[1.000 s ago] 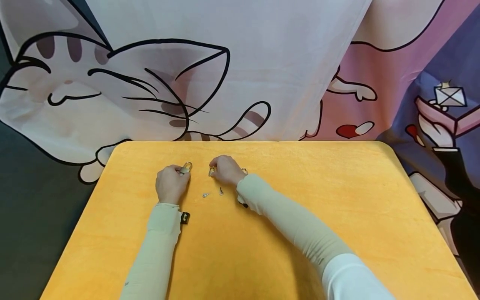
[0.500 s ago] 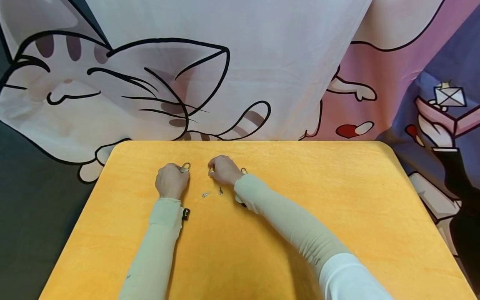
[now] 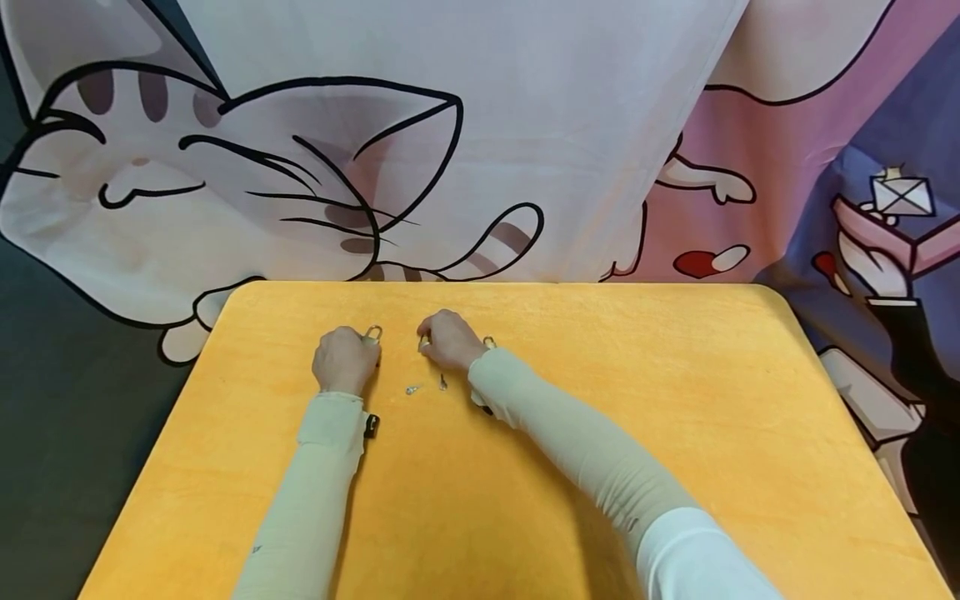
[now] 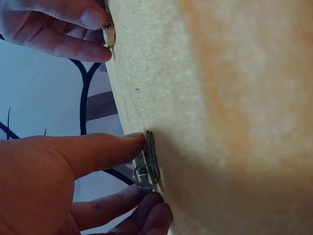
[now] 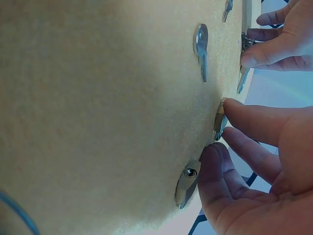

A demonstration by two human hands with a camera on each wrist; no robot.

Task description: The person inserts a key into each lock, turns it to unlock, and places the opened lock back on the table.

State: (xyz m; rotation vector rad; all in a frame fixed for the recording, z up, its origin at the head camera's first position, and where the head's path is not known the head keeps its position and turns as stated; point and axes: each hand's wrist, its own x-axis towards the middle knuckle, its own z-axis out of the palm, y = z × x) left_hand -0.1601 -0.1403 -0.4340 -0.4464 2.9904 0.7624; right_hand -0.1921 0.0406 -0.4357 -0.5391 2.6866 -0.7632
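- Since the first head view, the left hand [image 3: 345,360] has turned a little and covers more of the left lock [image 3: 373,333]; the right hand [image 3: 450,337] has stayed almost in the same place.
- The left lock stands near the far edge of the table [image 3: 675,433]. The left fingers are narrow: thumb on one side, other fingers opposite, holding it.
- Inside this grip there is a ring [image 4: 145,176] and flat metal, which I take for a key [image 4: 151,154]. How deep it sits, I cannot tell.
- The right thumb and forefinger pinch the middle lock [image 5: 219,121]. The other right fingers are bent close beside the right lock [image 5: 188,183]; whether they touch it is not clear.
- Two loose keys lie on the table, nearer to the person: the left one [image 3: 412,390] and the right one [image 3: 442,382].
- The step in hand seems to be handling the left lock with its key. To do it well, I would keep the lock body firm, hold the key straight with the keyhole, and turn it gently, without force.
- The right hand should keep its lock steady and not push the neighbour.
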